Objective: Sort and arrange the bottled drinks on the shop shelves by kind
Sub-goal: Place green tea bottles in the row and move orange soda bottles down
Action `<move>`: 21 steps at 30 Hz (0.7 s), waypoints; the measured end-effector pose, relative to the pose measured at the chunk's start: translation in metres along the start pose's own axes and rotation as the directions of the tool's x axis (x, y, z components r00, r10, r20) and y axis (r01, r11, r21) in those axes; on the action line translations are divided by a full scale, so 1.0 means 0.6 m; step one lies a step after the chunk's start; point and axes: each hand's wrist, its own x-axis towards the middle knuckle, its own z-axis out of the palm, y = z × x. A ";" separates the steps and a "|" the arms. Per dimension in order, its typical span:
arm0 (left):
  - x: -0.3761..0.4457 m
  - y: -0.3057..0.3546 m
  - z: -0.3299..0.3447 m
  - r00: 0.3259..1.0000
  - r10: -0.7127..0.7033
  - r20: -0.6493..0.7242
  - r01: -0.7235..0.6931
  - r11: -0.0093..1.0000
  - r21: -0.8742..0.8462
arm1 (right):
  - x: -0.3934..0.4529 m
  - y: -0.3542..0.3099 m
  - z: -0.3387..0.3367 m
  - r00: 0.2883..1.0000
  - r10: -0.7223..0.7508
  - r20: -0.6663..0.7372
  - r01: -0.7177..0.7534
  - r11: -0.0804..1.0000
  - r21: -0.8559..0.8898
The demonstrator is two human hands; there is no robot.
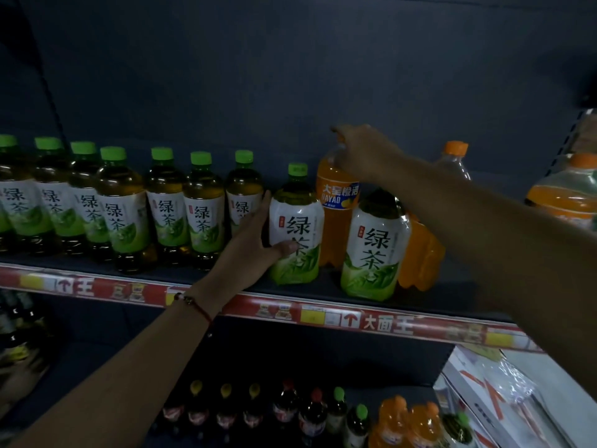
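Observation:
On the upper shelf [290, 287] a row of several green tea bottles [122, 205] with green caps fills the left half. My left hand [255, 240] grips one large green tea bottle [298, 234] near the shelf's middle, thumb across its label. Behind it stands an orange soda bottle [334, 221] with a blue label; my right hand [361, 153] grips its neck from above, hiding the cap. Another large green tea bottle [374, 247] stands at the front right of it, under my right forearm.
More orange bottles stand behind and to the right [420, 253], one with an orange cap [454, 156], and a wrapped pack [568, 195] at the far right. The lower shelf holds dark, green and orange bottles [310, 415]. A white carton [491, 392] sits lower right.

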 end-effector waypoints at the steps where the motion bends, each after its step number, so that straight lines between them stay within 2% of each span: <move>1: -0.001 -0.004 0.004 1.000 0.006 0.007 -0.006 0.999 -0.036 | -0.004 0.004 0.002 1.000 -0.003 -0.002 0.003 1.000 0.006; 5: -0.009 -0.007 0.020 1.000 -0.010 -0.002 0.010 0.997 -0.079 | -0.029 0.024 0.010 0.999 -0.046 0.000 0.046 0.999 -0.018; 9: -0.017 0.001 0.025 0.999 -0.024 -0.022 0.023 0.998 -0.051 | -0.064 0.035 0.011 0.993 -0.115 -0.009 0.114 0.992 -0.055; 14: -0.041 0.010 0.039 0.998 -0.010 -0.063 0.014 0.998 0.063 | -0.152 0.020 0.025 0.948 -0.302 -0.098 0.284 0.945 -0.164; 16: -0.059 0.011 0.051 0.996 -0.026 -0.089 0.037 0.991 0.129 | -0.208 0.013 0.032 0.939 -0.328 -0.106 0.315 0.942 -0.120; 21: -0.096 0.014 0.089 0.985 -0.059 -0.164 0.083 0.986 0.145 | -0.341 0.025 0.073 0.944 -0.327 0.034 0.327 0.945 0.013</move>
